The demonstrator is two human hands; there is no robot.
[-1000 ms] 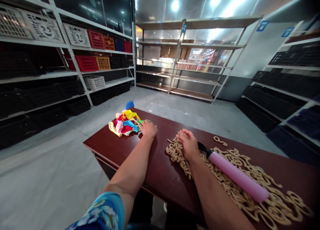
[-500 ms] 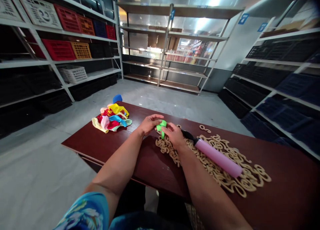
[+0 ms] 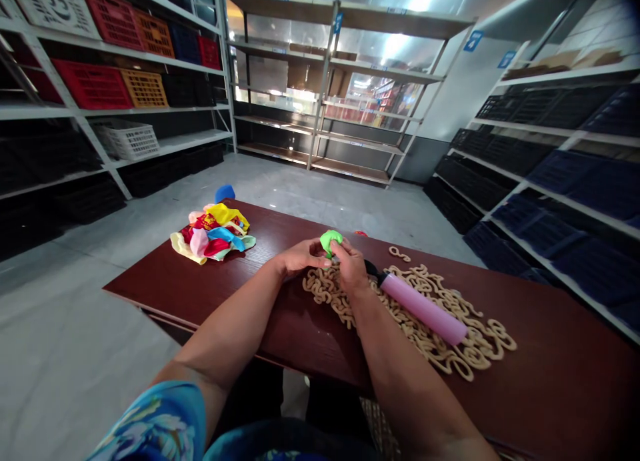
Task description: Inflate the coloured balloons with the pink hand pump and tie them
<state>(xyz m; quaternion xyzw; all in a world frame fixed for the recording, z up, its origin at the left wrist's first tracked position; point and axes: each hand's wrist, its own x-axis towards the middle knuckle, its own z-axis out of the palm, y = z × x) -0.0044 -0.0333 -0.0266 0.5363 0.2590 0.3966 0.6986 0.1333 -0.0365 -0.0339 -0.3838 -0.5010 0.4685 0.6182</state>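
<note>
A small bright green balloon-like piece (image 3: 331, 241) is held between both hands above the dark red table (image 3: 285, 327). My left hand (image 3: 305, 255) is closed on its left side, thumb pointing right. My right hand (image 3: 349, 264) pinches it from the right. Under and beside my right hand lies a spread of tan curly loops (image 3: 425, 287). A pink cylinder with a black end (image 3: 425, 309) rests on the loops, its black end close to my right hand. Colourful limp balloon-like pieces (image 3: 215, 233) are piled at the table's left end.
A blue round object (image 3: 225, 193) shows behind the left pile. One tan loop (image 3: 399, 253) lies apart near the far edge, and a small red item (image 3: 361, 233) shows at that edge. Shelves with crates (image 3: 145, 89) stand left and right, with a metal rack (image 3: 320, 134) at the back.
The green piece has been turned and bunched up, and its hanging strip no longer shows as before. My left fingers have curled in around it. The whole view has shifted slightly.
</note>
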